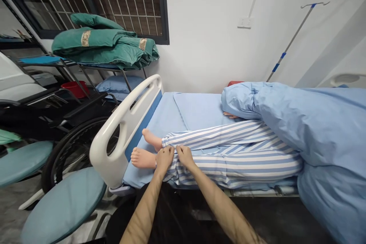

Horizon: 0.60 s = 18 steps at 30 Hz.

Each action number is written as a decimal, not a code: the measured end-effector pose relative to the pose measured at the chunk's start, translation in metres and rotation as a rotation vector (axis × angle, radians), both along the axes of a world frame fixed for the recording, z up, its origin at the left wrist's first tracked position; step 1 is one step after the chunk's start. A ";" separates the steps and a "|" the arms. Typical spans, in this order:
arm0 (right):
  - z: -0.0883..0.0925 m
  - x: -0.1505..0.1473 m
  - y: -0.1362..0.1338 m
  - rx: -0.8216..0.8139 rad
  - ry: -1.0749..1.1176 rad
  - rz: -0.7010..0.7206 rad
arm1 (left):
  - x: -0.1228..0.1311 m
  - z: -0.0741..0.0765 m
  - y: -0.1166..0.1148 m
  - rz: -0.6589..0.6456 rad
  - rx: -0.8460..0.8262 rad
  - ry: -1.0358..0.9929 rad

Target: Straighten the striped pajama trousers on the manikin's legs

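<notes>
Both my hands rest on the blue-and-white striped pyjama trousers (pixel 234 156) of a patient mannequin lying on a hospital bed. My left hand (pixel 164 159) pinches the fabric at the lower trouser cuff, right beside the bare foot (pixel 142 159). My right hand (pixel 185 156) grips the same leg a little further up. The other bare foot (pixel 151 139) lies just beyond, on the blue bed sheet (pixel 168 118). A light blue blanket (pixel 314 122) covers the upper body, with a mannequin hand (pixel 230 115) showing at its edge.
A white bed end panel (pixel 126 129) stands left of the feet. Beyond it are a wheelchair wheel (pixel 74 152), teal seat cushions (pixel 63 206), and a rack with green quilts (pixel 105 45) and a red basin (pixel 74 88). An IV pole (pixel 291 42) leans by the wall.
</notes>
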State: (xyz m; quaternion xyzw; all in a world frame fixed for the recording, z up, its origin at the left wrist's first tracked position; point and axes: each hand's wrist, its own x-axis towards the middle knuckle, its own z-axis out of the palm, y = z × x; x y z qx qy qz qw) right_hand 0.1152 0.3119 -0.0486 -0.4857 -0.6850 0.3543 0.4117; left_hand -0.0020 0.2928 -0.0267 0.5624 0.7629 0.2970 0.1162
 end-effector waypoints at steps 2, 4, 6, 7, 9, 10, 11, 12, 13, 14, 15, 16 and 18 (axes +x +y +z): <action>0.000 0.002 0.007 -0.058 0.093 -0.007 | 0.012 0.003 0.005 -0.028 0.132 -0.167; 0.002 0.003 0.010 -0.082 0.170 -0.019 | 0.028 0.000 0.008 -0.059 0.235 -0.353; 0.004 0.004 0.009 -0.083 0.221 -0.037 | 0.041 -0.008 0.008 -0.032 0.264 -0.466; 0.007 0.005 0.007 -0.083 0.227 -0.042 | 0.046 -0.012 0.008 -0.014 0.262 -0.475; 0.015 0.012 0.001 -0.066 0.176 -0.018 | 0.049 -0.020 0.007 -0.020 0.249 -0.448; 0.021 0.018 -0.002 -0.039 0.125 0.008 | 0.049 -0.022 0.006 -0.043 0.242 -0.434; 0.027 0.026 -0.005 -0.002 0.068 0.031 | 0.048 -0.023 0.005 -0.070 0.237 -0.427; 0.032 0.035 -0.008 0.039 0.021 0.042 | 0.046 -0.024 0.005 -0.096 0.230 -0.423; 0.036 0.044 -0.011 0.072 -0.010 0.036 | 0.045 -0.023 0.005 -0.106 0.221 -0.418; 0.038 0.053 -0.012 0.092 -0.022 0.011 | 0.045 -0.021 0.005 -0.101 0.211 -0.413; 0.037 0.061 -0.013 0.096 -0.024 -0.023 | 0.045 -0.019 0.005 -0.090 0.199 -0.412; 0.035 0.068 -0.013 0.088 -0.021 -0.058 | 0.046 -0.016 0.005 -0.076 0.188 -0.422; 0.025 0.076 -0.010 0.058 -0.011 -0.099 | 0.052 -0.009 0.006 -0.047 0.186 -0.498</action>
